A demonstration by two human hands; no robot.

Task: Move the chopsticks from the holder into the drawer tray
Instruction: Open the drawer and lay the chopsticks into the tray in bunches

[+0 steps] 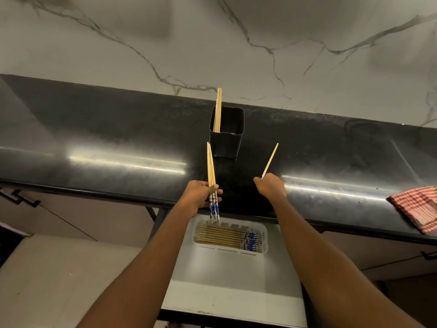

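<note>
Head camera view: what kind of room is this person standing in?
Most likely a home kitchen: a dark polished countertop below a marble-patterned wall, an open drawer holding chopsticks, and a checked cloth.

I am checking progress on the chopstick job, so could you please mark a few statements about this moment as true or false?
1. The left hand grips several chopsticks. True.
2. The black holder is empty. False: chopsticks in the holder still stand in it.
3. The white tray in the open drawer already holds chopsticks. True.
4. The right hand is empty. False: it holds a single chopstick.
5. A checked cloth lies on the counter beside the left hand. False: it lies far to the right.
</note>
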